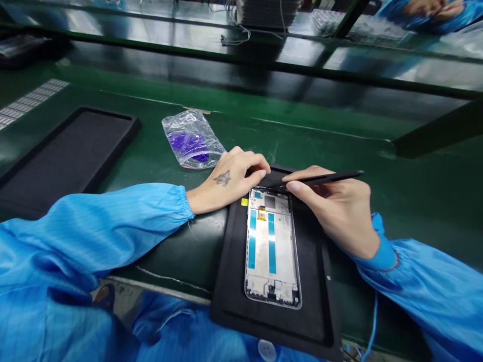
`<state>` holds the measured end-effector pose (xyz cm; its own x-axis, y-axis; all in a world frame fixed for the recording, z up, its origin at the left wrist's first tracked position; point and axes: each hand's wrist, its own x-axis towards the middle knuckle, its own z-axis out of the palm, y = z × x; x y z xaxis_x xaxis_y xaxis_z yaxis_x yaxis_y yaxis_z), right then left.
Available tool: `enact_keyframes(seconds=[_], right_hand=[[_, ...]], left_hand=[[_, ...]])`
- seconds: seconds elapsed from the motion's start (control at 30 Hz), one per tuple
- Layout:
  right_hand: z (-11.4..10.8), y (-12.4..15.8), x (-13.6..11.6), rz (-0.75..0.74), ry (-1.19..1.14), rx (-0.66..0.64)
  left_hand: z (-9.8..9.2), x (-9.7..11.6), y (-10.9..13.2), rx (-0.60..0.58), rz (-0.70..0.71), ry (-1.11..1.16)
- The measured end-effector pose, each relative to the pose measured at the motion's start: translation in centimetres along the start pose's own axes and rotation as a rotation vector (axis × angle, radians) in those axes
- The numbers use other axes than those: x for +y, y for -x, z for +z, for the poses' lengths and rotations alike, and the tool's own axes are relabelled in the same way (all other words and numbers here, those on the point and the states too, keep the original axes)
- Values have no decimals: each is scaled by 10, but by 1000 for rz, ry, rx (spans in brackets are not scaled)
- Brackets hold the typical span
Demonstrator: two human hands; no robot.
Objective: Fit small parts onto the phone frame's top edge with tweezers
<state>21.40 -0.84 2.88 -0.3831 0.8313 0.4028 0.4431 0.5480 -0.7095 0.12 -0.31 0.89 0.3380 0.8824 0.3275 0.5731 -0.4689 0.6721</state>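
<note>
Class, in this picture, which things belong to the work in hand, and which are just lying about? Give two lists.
In use: left hand, right hand holding a black pick, phone frame, black mat beneath it.
Lying about: plastic bag with purple inside, second black mat.

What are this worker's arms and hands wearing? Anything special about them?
The left sleeve and right sleeve are loose, shiny blue fabric, gathered at elastic cuffs. The left hand and right hand are bare, with no gloves; the left has a small dark tattoo on its back. A thin blue cord hangs below the right sleeve.
</note>
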Motion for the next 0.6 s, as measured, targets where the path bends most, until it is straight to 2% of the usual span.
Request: enact_keyframes(seconds=[0.17,0.33,0.43,0.5,0.6], right_hand=[[2,1,1,-95,51,-9],[3,3,1,-168,131,-7],[3,5,0,-242,153,-20],[4,7,-1,-290,164,-34],[4,9,-2,-338,188,-57]], left_hand=[[-3,0,-2,-72,42,-162],[-27,4,-11,-325,126,-182],[-36,6,-13,-426,131,-161],[-34,5,-12,-426,150,-161],[-24,3,-9,-348,192,-162]])
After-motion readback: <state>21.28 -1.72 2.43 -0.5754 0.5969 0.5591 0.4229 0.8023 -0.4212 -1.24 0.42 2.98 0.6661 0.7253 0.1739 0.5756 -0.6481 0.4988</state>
